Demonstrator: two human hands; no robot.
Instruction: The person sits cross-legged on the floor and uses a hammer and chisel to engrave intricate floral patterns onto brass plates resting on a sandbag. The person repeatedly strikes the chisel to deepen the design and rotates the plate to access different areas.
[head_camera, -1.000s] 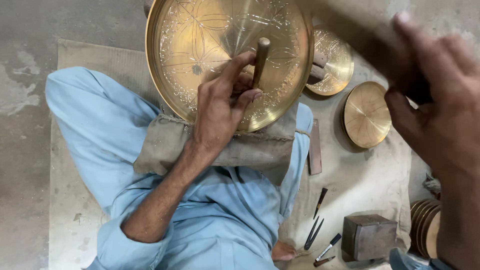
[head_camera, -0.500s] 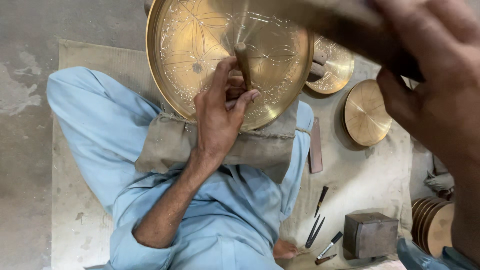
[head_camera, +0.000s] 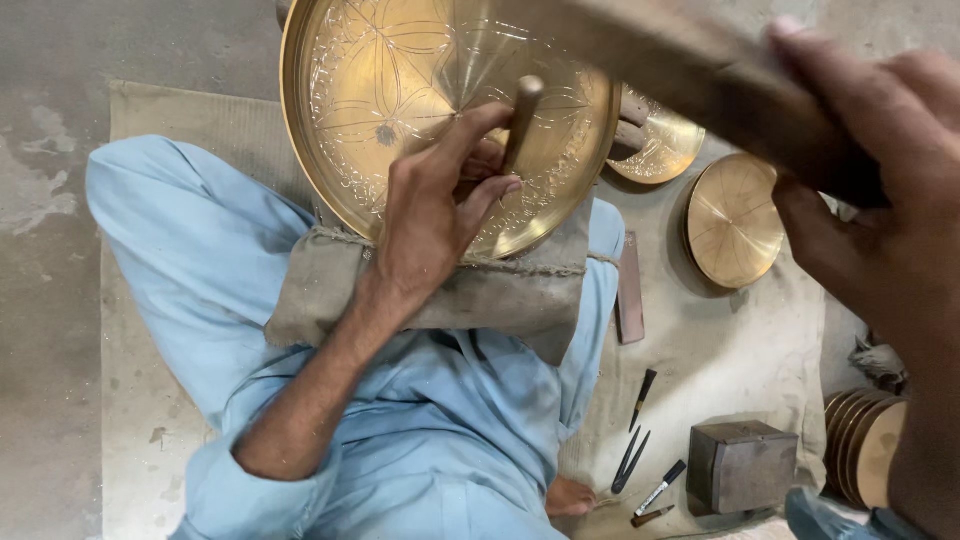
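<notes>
A large round brass tray (head_camera: 370, 100) with an engraved flower pattern rests on a grey cloth pad (head_camera: 480, 295) across my lap. My left hand (head_camera: 435, 205) grips a short wooden-headed chisel (head_camera: 522, 110), which stands upright with its tip on the tray's face. My right hand (head_camera: 880, 200) is raised close to the camera at the upper right. It is shut on a brown wooden mallet handle (head_camera: 680, 70), blurred by motion, that crosses above the tray's upper right.
Two smaller brass discs (head_camera: 735, 220) (head_camera: 665, 140) lie right of the tray on a mat. A flat bar (head_camera: 630, 290), several small punches (head_camera: 640, 450) and a dark metal block (head_camera: 740, 465) lie lower right. A stack of brass plates (head_camera: 865, 445) stands at the right edge.
The mallet came down onto the chisel head half a second ago and has lifted off again. My left hand kept the chisel at about the same spot on the tray.
</notes>
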